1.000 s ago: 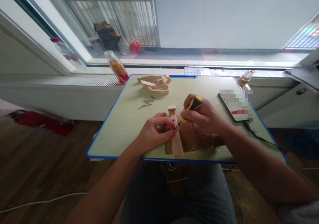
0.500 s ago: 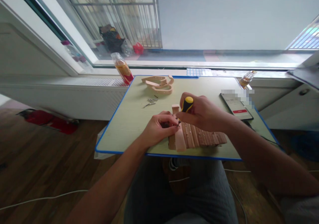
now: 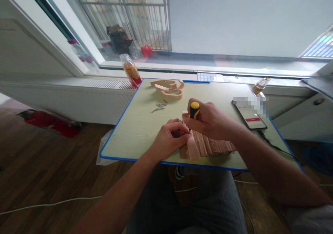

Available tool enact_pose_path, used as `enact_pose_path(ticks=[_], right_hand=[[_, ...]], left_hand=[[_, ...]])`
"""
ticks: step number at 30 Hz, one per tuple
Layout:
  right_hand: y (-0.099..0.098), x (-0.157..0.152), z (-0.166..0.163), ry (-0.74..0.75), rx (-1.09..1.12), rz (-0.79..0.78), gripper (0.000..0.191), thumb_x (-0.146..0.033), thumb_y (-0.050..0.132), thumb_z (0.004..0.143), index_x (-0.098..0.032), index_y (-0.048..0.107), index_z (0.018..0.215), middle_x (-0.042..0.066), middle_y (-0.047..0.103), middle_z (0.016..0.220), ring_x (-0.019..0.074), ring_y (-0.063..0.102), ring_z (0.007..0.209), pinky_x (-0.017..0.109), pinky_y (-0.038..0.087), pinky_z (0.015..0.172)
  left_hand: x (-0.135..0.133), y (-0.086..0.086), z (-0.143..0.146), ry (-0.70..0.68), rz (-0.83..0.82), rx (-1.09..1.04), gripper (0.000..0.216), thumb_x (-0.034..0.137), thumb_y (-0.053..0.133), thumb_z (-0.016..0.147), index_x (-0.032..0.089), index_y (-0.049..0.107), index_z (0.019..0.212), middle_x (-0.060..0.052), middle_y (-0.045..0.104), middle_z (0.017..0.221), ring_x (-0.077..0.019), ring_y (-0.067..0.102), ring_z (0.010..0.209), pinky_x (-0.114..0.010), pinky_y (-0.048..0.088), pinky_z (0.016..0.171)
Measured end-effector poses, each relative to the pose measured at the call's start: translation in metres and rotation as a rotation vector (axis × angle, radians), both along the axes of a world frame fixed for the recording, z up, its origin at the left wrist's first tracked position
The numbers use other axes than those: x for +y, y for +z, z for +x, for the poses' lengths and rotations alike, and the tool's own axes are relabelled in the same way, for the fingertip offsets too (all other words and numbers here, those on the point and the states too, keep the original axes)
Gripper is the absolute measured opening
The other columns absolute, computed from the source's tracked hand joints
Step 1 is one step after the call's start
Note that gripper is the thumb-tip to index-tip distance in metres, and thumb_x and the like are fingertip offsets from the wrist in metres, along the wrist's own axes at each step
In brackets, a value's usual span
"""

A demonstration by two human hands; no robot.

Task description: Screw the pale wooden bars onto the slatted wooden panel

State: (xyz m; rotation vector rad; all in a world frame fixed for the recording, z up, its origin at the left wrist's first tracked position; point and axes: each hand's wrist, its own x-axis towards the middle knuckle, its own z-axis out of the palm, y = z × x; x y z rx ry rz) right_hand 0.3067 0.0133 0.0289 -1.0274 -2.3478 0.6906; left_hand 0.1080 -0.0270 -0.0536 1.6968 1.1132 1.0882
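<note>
Since the earliest frame, the screwdriver (image 3: 194,110) had swung from a slant to nearly upright, its yellow butt turned up to the camera. The right hand (image 3: 208,119) was closed around its handle, above the pale wooden strip (image 3: 194,147) at the counter's (image 3: 135,137) six o'clock edge. The left hand (image 3: 170,135) was curled, thumb and forefinger nearly together by the tool's lower end; whether they gripped anything could not be told. From the strip, ridged brown wood (image 3: 215,145) lay at three o'clock, loose screws (image 3: 160,106) and wooden loops (image 3: 168,88) toward eleven, a phone (image 3: 249,117) at two.
</note>
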Motion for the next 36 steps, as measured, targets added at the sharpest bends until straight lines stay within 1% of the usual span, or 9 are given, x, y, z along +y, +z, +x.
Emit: enact_pose_path(ticks=[4, 12, 15, 18, 21, 24, 28, 31, 36], right_hand=[[-0.009, -0.002, 0.001, -0.023, 0.043, 0.016, 0.017, -0.036, 0.064, 0.095, -0.025, 0.051, 0.091, -0.005, 0.053, 0.067, 0.013, 0.039, 0.061, 0.033, 0.031, 0.062], [-0.021, 0.0, -0.001, -0.061, 0.159, 0.038, 0.018, -0.031, 0.064, 0.095, -0.026, 0.048, 0.087, -0.006, 0.054, 0.066, 0.0115, 0.042, 0.06, 0.03, 0.031, 0.058], [-0.026, 0.001, -0.002, -0.091, 0.173, 0.041, 0.024, -0.037, 0.066, 0.097, -0.025, 0.049, 0.085, -0.007, 0.052, 0.064, 0.0109, 0.04, 0.058, 0.03, 0.029, 0.056], [-0.032, 0.004, -0.002, -0.159, 0.23, 0.02, 0.032, -0.047, 0.073, 0.094, -0.025, 0.052, 0.083, -0.006, 0.052, 0.063, 0.0107, 0.039, 0.057, 0.031, 0.029, 0.055], [-0.035, 0.006, 0.001, -0.159, 0.281, -0.052, 0.033, -0.052, 0.076, 0.091, -0.024, 0.059, 0.087, -0.004, 0.058, 0.067, 0.012, 0.045, 0.062, 0.031, 0.033, 0.056], [-0.036, 0.009, 0.005, -0.112, 0.294, -0.101, 0.031, -0.05, 0.075, 0.092, -0.021, 0.065, 0.094, -0.001, 0.064, 0.075, 0.0135, 0.052, 0.068, 0.031, 0.037, 0.059], [-0.036, 0.011, 0.007, -0.091, 0.281, -0.08, 0.028, -0.048, 0.073, 0.094, -0.021, 0.065, 0.091, -0.002, 0.065, 0.075, 0.0118, 0.05, 0.065, 0.03, 0.037, 0.058], [-0.034, 0.01, 0.005, -0.102, 0.264, -0.037, 0.027, -0.045, 0.07, 0.096, -0.022, 0.06, 0.085, -0.004, 0.06, 0.07, 0.0106, 0.046, 0.062, 0.029, 0.036, 0.057], [-0.033, 0.007, 0.001, -0.139, 0.26, -0.01, 0.031, -0.045, 0.072, 0.094, -0.023, 0.053, 0.084, -0.006, 0.054, 0.066, 0.0095, 0.041, 0.06, 0.029, 0.035, 0.058]], left_hand=[[-0.003, -0.002, 0.003, 0.039, 0.02, -0.029, 0.01, 0.023, 0.082, 0.083, 0.022, 0.076, 0.075, -0.002, 0.064, 0.082, -0.0209, 0.061, 0.089, -0.036, 0.05, 0.081], [0.001, -0.007, 0.0, -0.005, -0.012, -0.076, 0.001, 0.024, 0.085, 0.084, 0.024, 0.085, 0.085, -0.004, 0.07, 0.09, -0.0224, 0.064, 0.097, -0.038, 0.052, 0.09], [0.002, -0.009, 0.0, -0.008, -0.009, -0.072, 0.002, 0.026, 0.086, 0.084, 0.023, 0.086, 0.084, -0.005, 0.07, 0.092, -0.0234, 0.065, 0.099, -0.04, 0.053, 0.092], [0.003, -0.009, -0.002, -0.022, -0.025, -0.064, 0.007, 0.028, 0.087, 0.084, 0.024, 0.088, 0.089, -0.006, 0.071, 0.097, -0.0234, 0.066, 0.099, -0.039, 0.055, 0.092], [0.008, -0.005, -0.003, -0.05, -0.054, -0.038, 0.012, 0.031, 0.086, 0.086, 0.023, 0.089, 0.095, -0.008, 0.074, 0.103, -0.0239, 0.068, 0.1, -0.039, 0.056, 0.092], [0.014, 0.003, -0.004, -0.104, -0.089, 0.003, 0.015, 0.033, 0.084, 0.087, 0.021, 0.089, 0.093, -0.009, 0.074, 0.102, -0.023, 0.068, 0.099, -0.036, 0.055, 0.088], [0.021, 0.008, -0.004, -0.135, -0.153, 0.005, 0.015, 0.032, 0.085, 0.084, 0.018, 0.087, 0.089, -0.007, 0.072, 0.095, -0.0182, 0.065, 0.087, -0.03, 0.052, 0.076], [0.023, 0.005, -0.004, -0.134, -0.135, -0.017, 0.015, 0.032, 0.086, 0.082, 0.018, 0.086, 0.087, -0.006, 0.07, 0.091, -0.0163, 0.062, 0.081, -0.029, 0.05, 0.072], [0.022, -0.003, -0.003, -0.115, -0.104, -0.055, 0.017, 0.032, 0.088, 0.079, 0.018, 0.087, 0.09, -0.006, 0.07, 0.091, -0.017, 0.062, 0.084, -0.029, 0.05, 0.072]])
